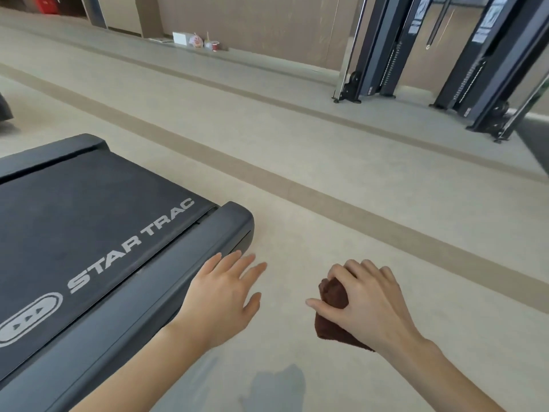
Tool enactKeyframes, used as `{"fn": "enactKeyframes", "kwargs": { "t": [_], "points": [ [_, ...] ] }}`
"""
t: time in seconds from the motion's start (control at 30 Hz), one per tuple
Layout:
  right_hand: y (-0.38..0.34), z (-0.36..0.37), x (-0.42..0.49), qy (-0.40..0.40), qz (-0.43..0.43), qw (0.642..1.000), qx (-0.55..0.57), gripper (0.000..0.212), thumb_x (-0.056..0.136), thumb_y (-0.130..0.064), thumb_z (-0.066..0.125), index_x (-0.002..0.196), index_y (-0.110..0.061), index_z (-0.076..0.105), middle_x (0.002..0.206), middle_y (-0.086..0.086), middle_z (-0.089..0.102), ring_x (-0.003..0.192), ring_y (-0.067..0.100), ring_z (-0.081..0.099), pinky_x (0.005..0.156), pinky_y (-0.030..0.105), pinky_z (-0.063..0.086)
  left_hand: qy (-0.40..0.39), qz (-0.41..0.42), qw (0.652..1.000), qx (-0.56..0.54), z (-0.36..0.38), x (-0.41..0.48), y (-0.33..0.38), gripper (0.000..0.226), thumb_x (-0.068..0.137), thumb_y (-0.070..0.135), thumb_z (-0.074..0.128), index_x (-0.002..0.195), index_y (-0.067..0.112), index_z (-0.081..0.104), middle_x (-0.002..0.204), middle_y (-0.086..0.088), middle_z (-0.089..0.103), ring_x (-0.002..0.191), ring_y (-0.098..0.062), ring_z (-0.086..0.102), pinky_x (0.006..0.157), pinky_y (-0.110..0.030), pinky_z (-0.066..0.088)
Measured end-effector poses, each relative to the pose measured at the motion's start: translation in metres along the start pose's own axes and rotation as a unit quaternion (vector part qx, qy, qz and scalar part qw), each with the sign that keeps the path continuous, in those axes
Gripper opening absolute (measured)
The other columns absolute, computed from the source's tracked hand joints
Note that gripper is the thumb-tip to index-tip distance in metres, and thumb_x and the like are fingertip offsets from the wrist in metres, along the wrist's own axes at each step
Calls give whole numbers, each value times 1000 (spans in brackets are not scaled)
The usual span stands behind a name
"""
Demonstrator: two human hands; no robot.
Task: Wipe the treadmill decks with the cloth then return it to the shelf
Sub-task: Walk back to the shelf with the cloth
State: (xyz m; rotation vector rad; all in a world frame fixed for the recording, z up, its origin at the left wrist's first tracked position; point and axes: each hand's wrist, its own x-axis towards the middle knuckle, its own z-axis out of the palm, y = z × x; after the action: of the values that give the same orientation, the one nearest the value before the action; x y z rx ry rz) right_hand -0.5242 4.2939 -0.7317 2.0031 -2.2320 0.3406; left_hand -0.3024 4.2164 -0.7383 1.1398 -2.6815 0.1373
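A black treadmill deck point(77, 221) with white STAR TRAC lettering fills the left side, its grey side rail point(166, 263) running toward me. My left hand point(225, 295) hovers flat with straight fingers just past the rail's rear corner, over the floor. My right hand point(365, 301) grips a bunched dark brown cloth point(332, 295) above the floor, to the right of the treadmill. Part of the cloth hangs below my palm.
Pale floor with a tan stripe point(326, 197) stretches ahead. Black cable-machine uprights point(386, 52) stand at the back right. Small boxes and cups point(196, 40) sit against the far wall. A dark object point(4, 108) shows at the left edge.
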Motion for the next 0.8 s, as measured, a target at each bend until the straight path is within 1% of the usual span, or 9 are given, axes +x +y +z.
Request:
{"fn": "enactKeyframes", "kwargs": {
  "t": [0.07, 0.17, 0.27, 0.4, 0.5, 0.63, 0.73, 0.8],
  "points": [
    [3, -33, 12, -34, 17, 999, -3, 49, 68, -77, 46, 77, -30, 58, 78, -10, 58, 79, 20, 53, 72, 35, 37, -9, 13, 1000, -12, -27, 19, -1, 50, 61, 31, 82, 108, 18, 70, 106, -2, 70, 96, -22, 67, 82, -46, 53],
    [-1, -98, 27, -48, 32, 998, -1, 48, 69, -74, 54, 80, -28, 59, 81, -8, 59, 82, 21, 53, 74, 35, 37, -22, 46, 999, -10, -89, 41, -5, 51, 62, 31, 80, 110, 17, 69, 108, -4, 69, 98, -23, 67, 85, -47, 52],
    [-9, -183, 44, -38, 34, 999, 2, 45, 68, -69, 62, 78, -25, 60, 78, -6, 60, 79, 23, 54, 72, 36, 36, -29, 61, 998, -8, -178, 64, -8, 47, 68, 30, 75, 112, 16, 68, 110, -6, 69, 100, -25, 66, 87, -50, 50],
    [-24, -308, 70, -38, 40, 998, 4, 48, 69, -69, 59, 81, -23, 61, 79, -4, 60, 81, 25, 54, 74, 36, 34, -28, 50, 998, -23, -311, 92, -5, 48, 67, 25, 78, 112, 13, 68, 111, -9, 68, 103, -28, 65, 89, -50, 49],
    [-38, -404, 89, -17, 43, 999, 19, 46, 68, -65, 65, 79, -21, 61, 77, -3, 59, 78, 26, 54, 73, 38, 38, -30, 34, 998, -47, -407, 105, 2, 46, 74, 27, 72, 117, 13, 65, 117, -10, 65, 109, -29, 61, 93, -51, 47],
    [-59, -521, 108, 16, 43, 999, 22, 45, 66, -62, 69, 79, -20, 60, 75, -3, 57, 74, 26, 53, 71, 36, 36, -26, 30, 996, -82, -518, 107, 10, 44, 80, 30, 66, 120, 14, 62, 121, -8, 63, 114, -28, 58, 97, -49, 45],
    [-77, -590, 112, 52, 42, 997, 32, 45, 67, -61, 71, 81, -19, 61, 78, -3, 59, 75, 25, 52, 72, 36, 36, -13, 30, 994, -100, -584, 104, 6, 43, 81, 30, 65, 120, 13, 62, 122, -8, 63, 115, -29, 58, 97, -49, 45],
    [-88, -623, 106, 82, 46, 995, 43, 45, 68, -60, 70, 82, -19, 62, 80, -2, 60, 77, 25, 53, 73, 37, 37, -10, 38, 993, -108, -621, 98, 3, 42, 84, 32, 57, 121, 13, 62, 123, -8, 62, 116, -29, 57, 98, -49, 44]
  ]
}}
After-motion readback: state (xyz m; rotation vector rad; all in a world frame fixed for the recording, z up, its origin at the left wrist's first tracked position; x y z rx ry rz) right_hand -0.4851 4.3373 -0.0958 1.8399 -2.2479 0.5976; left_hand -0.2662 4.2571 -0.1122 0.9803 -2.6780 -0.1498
